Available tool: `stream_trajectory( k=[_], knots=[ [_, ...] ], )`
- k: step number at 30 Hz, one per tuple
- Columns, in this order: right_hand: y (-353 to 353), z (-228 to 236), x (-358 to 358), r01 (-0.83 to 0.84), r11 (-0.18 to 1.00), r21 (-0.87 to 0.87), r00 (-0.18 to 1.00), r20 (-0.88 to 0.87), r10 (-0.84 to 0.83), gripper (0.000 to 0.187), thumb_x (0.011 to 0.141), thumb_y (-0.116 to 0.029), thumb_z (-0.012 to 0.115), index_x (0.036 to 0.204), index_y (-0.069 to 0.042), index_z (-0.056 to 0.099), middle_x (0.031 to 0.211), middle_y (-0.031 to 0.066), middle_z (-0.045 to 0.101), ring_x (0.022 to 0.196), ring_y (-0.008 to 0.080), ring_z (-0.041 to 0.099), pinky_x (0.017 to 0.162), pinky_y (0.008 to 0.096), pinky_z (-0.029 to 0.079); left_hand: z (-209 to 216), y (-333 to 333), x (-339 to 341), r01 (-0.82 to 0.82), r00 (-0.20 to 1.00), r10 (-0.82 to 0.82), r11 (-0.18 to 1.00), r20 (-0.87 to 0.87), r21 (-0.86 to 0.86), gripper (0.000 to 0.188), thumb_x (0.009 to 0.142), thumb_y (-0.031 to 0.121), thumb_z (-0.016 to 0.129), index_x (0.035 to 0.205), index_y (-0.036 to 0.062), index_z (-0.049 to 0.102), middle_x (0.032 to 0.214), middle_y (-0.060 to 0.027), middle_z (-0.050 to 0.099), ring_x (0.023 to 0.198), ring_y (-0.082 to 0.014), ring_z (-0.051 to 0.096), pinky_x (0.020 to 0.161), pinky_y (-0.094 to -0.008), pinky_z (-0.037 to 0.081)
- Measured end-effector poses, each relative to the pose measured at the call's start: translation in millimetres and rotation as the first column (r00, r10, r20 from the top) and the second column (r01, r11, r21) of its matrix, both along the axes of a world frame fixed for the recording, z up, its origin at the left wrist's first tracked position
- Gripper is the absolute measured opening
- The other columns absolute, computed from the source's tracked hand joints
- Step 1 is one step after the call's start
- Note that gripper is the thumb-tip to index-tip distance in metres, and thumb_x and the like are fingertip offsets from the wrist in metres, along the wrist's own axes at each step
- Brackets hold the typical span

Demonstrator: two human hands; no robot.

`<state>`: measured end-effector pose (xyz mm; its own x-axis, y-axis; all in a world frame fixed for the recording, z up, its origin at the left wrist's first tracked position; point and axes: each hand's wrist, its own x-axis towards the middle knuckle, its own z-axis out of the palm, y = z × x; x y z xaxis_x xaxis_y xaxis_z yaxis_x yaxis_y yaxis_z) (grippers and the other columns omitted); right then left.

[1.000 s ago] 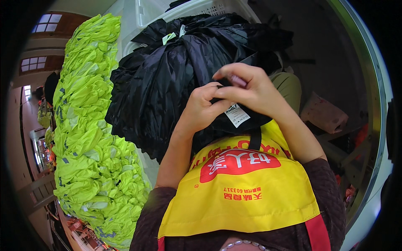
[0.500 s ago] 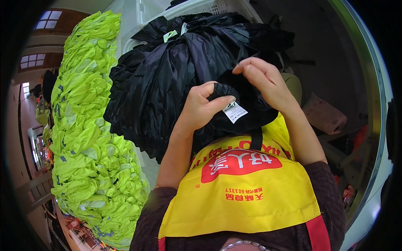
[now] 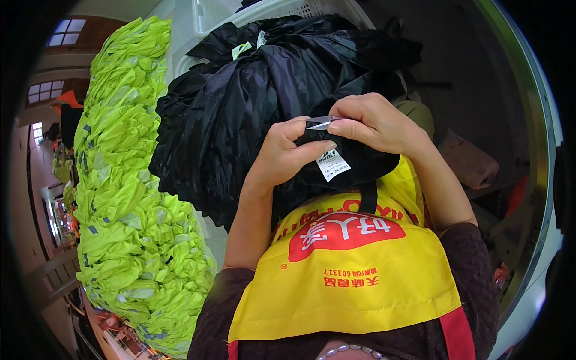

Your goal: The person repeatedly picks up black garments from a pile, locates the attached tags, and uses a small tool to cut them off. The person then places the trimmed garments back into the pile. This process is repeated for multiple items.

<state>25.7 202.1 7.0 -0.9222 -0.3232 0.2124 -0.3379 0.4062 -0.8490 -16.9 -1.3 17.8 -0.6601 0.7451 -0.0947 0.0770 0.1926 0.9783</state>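
Note:
My left hand pinches the edge of a black garment between thumb and fingers. A white care label hangs from that edge, just below the thumb. In my right hand is a pair of thread snips, mostly covered by the fingers. The pointed silver blades reach left to the cloth edge at my left fingertips. Whether a thread lies between the blades is too small to tell. Under and beyond both hands spreads a large heap of shiny black garments.
Left of the black heap runs a tall pile of neon yellow-green garments with grey strips. A white plastic crate stands behind the black heap. My yellow apron is close below the hands. A pale bag-like bundle lies at right.
My right hand has come left and down to the garment edge, and the snips' blades now show. The label has swung slightly. My left hand keeps its pinch.

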Motion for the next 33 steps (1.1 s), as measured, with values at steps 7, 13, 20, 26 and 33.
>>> stream_trajectory(
  k=[7, 13, 20, 26, 33],
  knots=[
    [4, -5, 2, 0.138, 0.979, -0.151, 0.985, 0.121, -0.121, 0.036, 0.089, -0.035, 0.051, 0.08, -0.001, 0.062, 0.068, 0.0085, 0.058, 0.063, 0.0187, 0.055, 0.059, 0.027, 0.042, 4, 1, 0, 0.004, 0.997, -0.002, 1.0, 0.073, -0.023, 0.009, 0.074, 0.001, 0.066, 0.082, -0.003, 0.063, 0.072, 0.0005, 0.059, 0.067, -0.0047, 0.054, 0.059, -0.0207, 0.043],
    [-4, -4, 16, 0.306, 0.789, -0.532, 0.914, 0.396, -0.088, 0.025, 0.085, -0.024, 0.06, 0.095, -0.002, 0.063, 0.082, 0.0001, 0.059, 0.074, 0.0067, 0.052, 0.068, 0.0205, 0.042, 1, 2, 5, -0.099, 0.989, 0.087, 0.99, 0.122, 0.099, 0.007, 0.074, -0.002, 0.065, 0.08, -0.0006, 0.063, 0.072, 0.0018, 0.059, 0.066, -0.0043, 0.053, 0.06, -0.0195, 0.042],
    [-25, -1, 22, 0.333, 0.866, -0.373, 0.941, 0.07, -0.332, 0.013, 0.078, -0.014, 0.067, 0.083, -0.002, 0.063, 0.065, -0.0024, 0.054, 0.059, 0.0057, 0.048, 0.055, 0.0217, 0.038, -4, 3, 6, -0.129, 0.989, 0.121, 0.987, 0.085, 0.095, 0.006, 0.076, 0.0, 0.065, 0.082, -0.0012, 0.063, 0.071, 0.0012, 0.061, 0.065, -0.0041, 0.055, 0.059, -0.0187, 0.043],
    [-10, 9, 12, 0.401, 0.772, -0.493, 0.916, 0.193, -0.352, 0.016, 0.084, -0.017, 0.061, 0.084, -0.001, 0.058, 0.07, -0.0021, 0.055, 0.064, 0.0051, 0.048, 0.058, 0.02, 0.039, -4, 2, 8, -0.178, 0.968, 0.163, 0.982, 0.19, 0.062, 0.006, 0.076, 0.001, 0.064, 0.082, -0.0001, 0.064, 0.075, -0.0011, 0.064, 0.065, -0.0061, 0.058, 0.061, -0.0194, 0.046],
    [1, -15, 27, 0.259, 0.908, -0.329, 0.959, 0.201, -0.2, 0.025, 0.089, -0.026, 0.05, 0.087, -0.001, 0.057, 0.072, 0.0046, 0.055, 0.068, 0.012, 0.05, 0.062, 0.0247, 0.04, -6, 1, 9, -0.229, 0.951, 0.194, 0.965, 0.242, 0.126, 0.007, 0.076, 0.001, 0.065, 0.082, -0.0011, 0.063, 0.073, 0.0003, 0.062, 0.065, -0.0042, 0.056, 0.058, -0.019, 0.044]
  ],
)
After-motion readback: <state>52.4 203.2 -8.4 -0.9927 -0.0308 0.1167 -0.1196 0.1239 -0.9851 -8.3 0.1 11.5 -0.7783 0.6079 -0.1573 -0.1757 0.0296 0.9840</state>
